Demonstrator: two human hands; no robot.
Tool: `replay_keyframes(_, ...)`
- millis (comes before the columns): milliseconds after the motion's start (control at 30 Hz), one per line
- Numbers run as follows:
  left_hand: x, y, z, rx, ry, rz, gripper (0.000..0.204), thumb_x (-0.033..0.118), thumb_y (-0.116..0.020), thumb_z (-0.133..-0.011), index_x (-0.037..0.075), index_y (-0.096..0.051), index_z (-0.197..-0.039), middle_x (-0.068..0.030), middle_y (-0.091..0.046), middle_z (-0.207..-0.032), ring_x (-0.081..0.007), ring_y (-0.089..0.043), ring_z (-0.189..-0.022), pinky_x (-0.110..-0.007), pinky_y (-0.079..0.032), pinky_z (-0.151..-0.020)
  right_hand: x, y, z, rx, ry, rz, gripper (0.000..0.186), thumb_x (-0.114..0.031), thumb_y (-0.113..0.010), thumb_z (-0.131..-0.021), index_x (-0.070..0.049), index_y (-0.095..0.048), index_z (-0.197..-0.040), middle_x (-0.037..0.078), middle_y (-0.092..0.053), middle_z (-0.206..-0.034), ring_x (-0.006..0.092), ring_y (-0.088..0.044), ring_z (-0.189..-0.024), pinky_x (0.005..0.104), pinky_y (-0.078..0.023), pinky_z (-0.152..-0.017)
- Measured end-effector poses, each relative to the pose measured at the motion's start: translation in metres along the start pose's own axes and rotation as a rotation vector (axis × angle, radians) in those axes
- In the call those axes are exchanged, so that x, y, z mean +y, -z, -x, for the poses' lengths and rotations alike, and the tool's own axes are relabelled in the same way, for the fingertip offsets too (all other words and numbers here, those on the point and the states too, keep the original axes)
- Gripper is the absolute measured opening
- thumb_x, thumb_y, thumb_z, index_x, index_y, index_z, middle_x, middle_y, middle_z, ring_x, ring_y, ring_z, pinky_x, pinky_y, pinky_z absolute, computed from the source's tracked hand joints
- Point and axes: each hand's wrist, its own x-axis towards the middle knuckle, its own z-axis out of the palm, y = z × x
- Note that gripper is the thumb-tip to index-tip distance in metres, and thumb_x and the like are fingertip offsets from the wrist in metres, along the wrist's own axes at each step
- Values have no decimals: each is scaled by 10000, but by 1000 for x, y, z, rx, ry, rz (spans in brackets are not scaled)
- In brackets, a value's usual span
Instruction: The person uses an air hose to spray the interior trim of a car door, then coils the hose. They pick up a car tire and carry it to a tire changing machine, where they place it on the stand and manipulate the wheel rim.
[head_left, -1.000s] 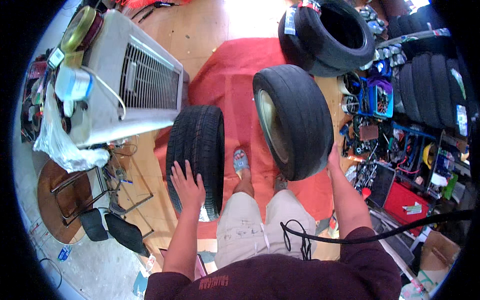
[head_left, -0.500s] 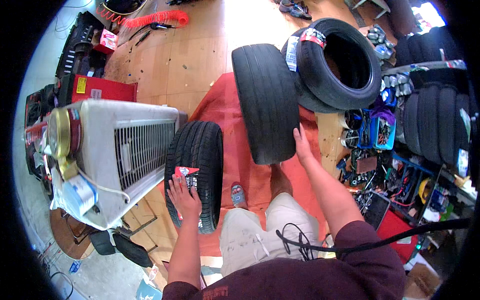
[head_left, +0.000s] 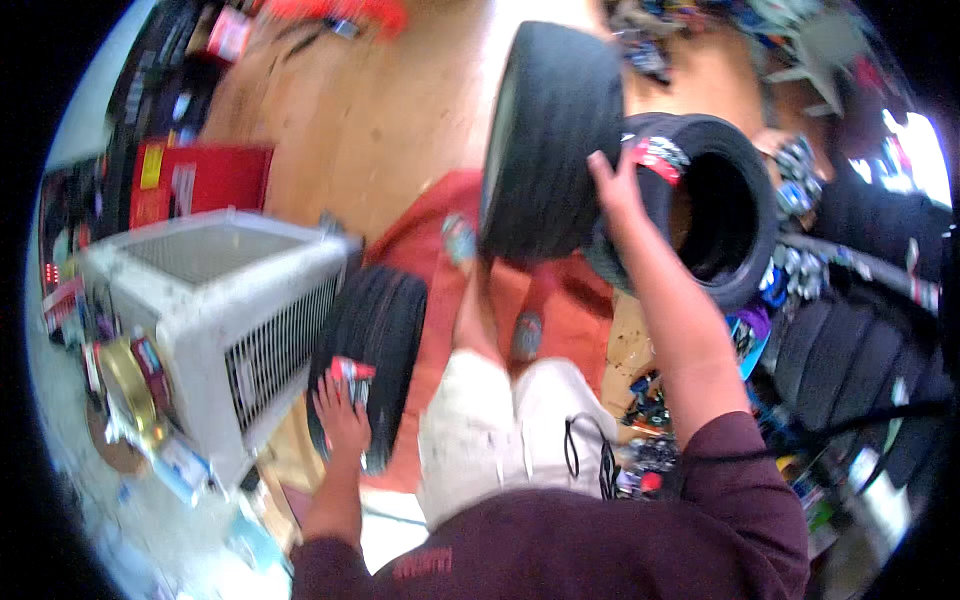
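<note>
My left hand (head_left: 341,413) lies with spread fingers on the tread of a black tire (head_left: 378,320), beside its red and white label (head_left: 352,372). That tire stands upright on a red mat, close to a white metal unit. Farther ahead, a second upright tire (head_left: 560,140) has a worn, smooth-looking tread. My right hand (head_left: 615,185) rests against its right side, fingers apart, with the arm stretched forward. Right of it, more tires (head_left: 745,215) lean together, one with a red and white label. The picture is blurred by motion.
The white slatted unit (head_left: 190,320) stands at the left with cans on it, a red box (head_left: 200,185) behind. Tools lie by the red mat (head_left: 440,215) at right. More tires (head_left: 850,350) are stacked far right. A black cable crosses near my right arm.
The worn tire has moved forward, away from me, with my right hand on it. My feet have shifted, one stepping ahead. My left hand stays on the labelled tire; the whole view has swung.
</note>
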Motion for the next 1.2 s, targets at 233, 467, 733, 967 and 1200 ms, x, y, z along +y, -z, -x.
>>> replay_keyframes(233,6,33,-33,-269,101,57,663,227,-550,-975,48,-340,-1578,-191,-185,-1688,-418,-167,-1555,-578,-131,-1256,-7,-38,-77,-113,-161,-141,1026,-508,-754,-911,-8,-196,-1613,171,-345,-1626,340,-336,-1485,410,-261,-1218)
replay_keyframes(467,63,67,-103,-420,294,112,807,131,-651,-857,33,-310,-1582,-248,-175,-1668,-440,-192,-1539,-526,-178,-1267,-39,-37,-182,-7,-92,-126,1041,-527,-766,-895,-65,-183,-1624,204,-295,-1640,343,-321,-1496,420,-271,-1213)
replay_keyframes(733,167,84,-270,-182,386,373,623,82,-650,-828,-40,-500,-1421,-302,-382,-1552,-484,-385,-1412,-521,-297,-1209,-113,-2,-395,132,-47,-235,1072,-486,-804,-879,-4,-190,-1615,179,-383,-1597,304,-365,-1464,399,-268,-1211)
replay_keyframes(967,336,162,-518,-56,123,692,534,89,-616,-902,-15,-515,-1416,-277,-401,-1555,-448,-399,-1423,-492,-309,-1202,-111,0,-519,170,39,-97,1192,-584,-815,-813,7,-163,-1618,273,-293,-1633,352,-296,-1520,400,-240,-1238)
replay_keyframes(1200,455,217,-727,105,-143,830,577,155,-617,-947,9,-452,-1480,-282,-347,-1587,-451,-358,-1451,-510,-277,-1215,-141,-9,-593,206,-193,-85,1161,-637,-705,-880,-92,-23,-1644,286,-195,-1657,412,-216,-1537,472,-214,-1251)
